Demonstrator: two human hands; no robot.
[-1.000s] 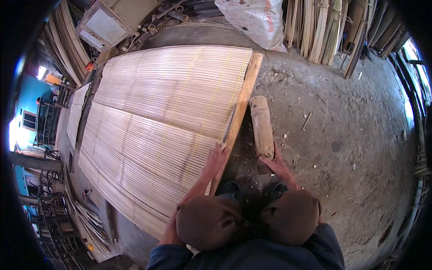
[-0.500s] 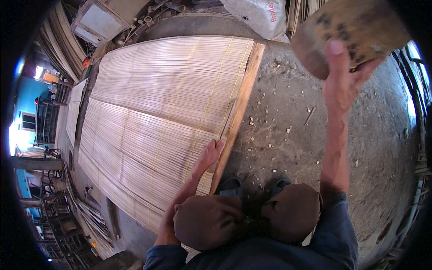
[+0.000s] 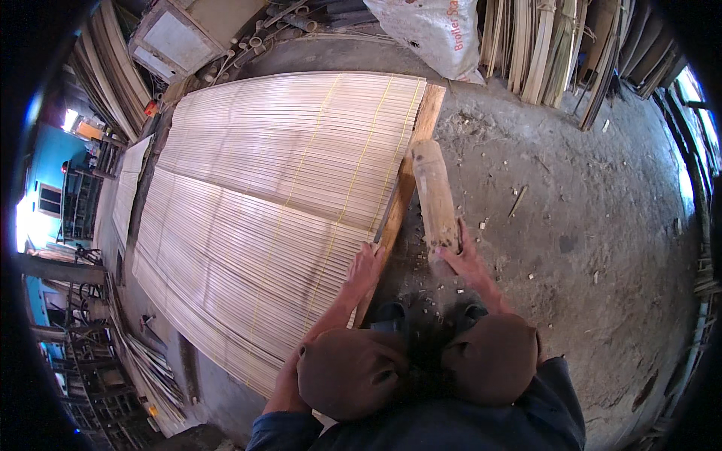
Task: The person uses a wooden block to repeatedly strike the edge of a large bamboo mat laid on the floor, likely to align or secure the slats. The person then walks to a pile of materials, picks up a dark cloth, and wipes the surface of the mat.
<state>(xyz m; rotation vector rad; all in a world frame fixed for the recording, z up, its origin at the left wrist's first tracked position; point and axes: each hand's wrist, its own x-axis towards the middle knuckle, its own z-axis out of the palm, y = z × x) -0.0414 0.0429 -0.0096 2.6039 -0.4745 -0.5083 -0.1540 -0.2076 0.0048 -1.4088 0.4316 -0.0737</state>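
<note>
A wide mat of thin pale slats (image 3: 248,165), crossed by yellow cords, lies in front of me to the left. Along its right edge runs a long wooden plank (image 3: 425,116). My left hand (image 3: 364,264) is closed at the slat ends beside the plank. A dark, thin piece sticks out past its fingers, too little visible to name. My right hand (image 3: 468,263) grips the near end of a thick wooden block (image 3: 434,188) with dark spots. The block's far end overlaps the plank's outer edge in view; contact cannot be made out.
Small wood chips (image 3: 483,224) and a thin stick (image 3: 517,201) lie on the concrete floor (image 3: 587,248). A white sack (image 3: 436,37) and upright bamboo strips (image 3: 538,52) stand at the back. More long strips (image 3: 113,68) lean at the far left. My knees (image 3: 492,359) are close below my hands.
My right hand has swung the wooden block down and left, from high at the right to beside the plank. My left hand stays at the mat's edge.
</note>
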